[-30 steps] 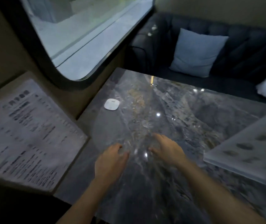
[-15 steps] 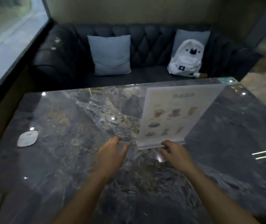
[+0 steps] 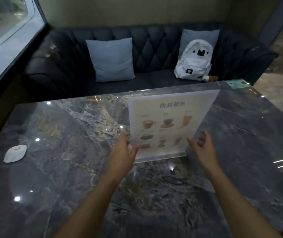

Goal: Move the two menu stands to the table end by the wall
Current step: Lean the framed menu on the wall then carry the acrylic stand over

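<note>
Two hands bracket one menu stand (image 3: pixel 166 127) at its lower edge. Left hand (image 3: pixel 122 156) is open with fingers spread, thumb lying against the sheet's lower left corner and fingertips at its left edge; whether it has truly closed on the sheet I cannot tell. Right hand (image 3: pixel 201 148) is open too, fingers curled loosely, just beside the lower right edge and not touching it. Between them the stand sits upright on its clear base on the table (image 3: pixel 68 177), printed face toward the person, its long axis running left to right across the gap. Left hand is nearer, already in contact, so the right likely has to close in before a two-handed lift. Only this stand is in view; the second is not. Well to the left of the grip lies a small white puck (image 3: pixel 15 153), and farther that way the window (image 3: pixel 5 28). Beyond the stand is a sofa (image 3: pixel 154 48) with a cushion (image 3: pixel 111 59) and a white backpack (image 3: pixel 194 60).
</note>
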A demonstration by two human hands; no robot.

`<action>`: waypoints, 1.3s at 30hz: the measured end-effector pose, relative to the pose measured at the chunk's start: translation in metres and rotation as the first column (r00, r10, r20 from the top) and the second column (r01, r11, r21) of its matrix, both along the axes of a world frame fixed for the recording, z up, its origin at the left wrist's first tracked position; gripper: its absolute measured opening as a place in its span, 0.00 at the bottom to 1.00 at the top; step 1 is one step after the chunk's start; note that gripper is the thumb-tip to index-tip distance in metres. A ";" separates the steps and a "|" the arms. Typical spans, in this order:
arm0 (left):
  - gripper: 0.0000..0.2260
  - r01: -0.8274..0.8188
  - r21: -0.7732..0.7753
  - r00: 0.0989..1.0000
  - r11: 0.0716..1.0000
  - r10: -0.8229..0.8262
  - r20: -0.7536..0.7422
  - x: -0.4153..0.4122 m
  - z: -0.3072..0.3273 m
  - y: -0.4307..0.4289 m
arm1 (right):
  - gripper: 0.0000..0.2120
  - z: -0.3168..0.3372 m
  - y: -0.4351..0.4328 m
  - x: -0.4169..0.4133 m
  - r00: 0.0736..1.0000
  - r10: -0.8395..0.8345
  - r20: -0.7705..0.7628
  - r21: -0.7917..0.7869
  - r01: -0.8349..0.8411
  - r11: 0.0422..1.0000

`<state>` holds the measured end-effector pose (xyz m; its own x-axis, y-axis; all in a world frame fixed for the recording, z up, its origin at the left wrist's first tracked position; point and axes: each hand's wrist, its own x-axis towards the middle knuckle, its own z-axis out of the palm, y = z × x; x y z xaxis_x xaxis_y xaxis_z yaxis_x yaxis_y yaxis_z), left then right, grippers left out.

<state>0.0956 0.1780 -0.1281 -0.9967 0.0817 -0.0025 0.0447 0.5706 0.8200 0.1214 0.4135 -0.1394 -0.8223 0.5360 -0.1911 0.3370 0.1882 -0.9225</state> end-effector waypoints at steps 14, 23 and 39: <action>0.12 -0.112 -0.057 0.991 0.992 0.107 -0.082 0.010 -0.004 -0.007 | 0.20 0.005 -0.038 -0.022 0.973 0.059 -0.224 -0.060 -0.075 0.995; 0.14 -0.310 -0.030 0.946 0.950 0.305 -0.113 0.018 -0.001 -0.083 | 0.24 0.013 -0.113 -0.056 0.936 0.255 -0.245 -0.026 -0.269 0.963; 0.07 -0.707 -0.055 0.705 0.705 0.698 -0.123 0.068 0.007 -0.270 | 0.13 0.010 -0.337 -0.092 0.734 0.652 -0.193 -0.037 -0.669 0.742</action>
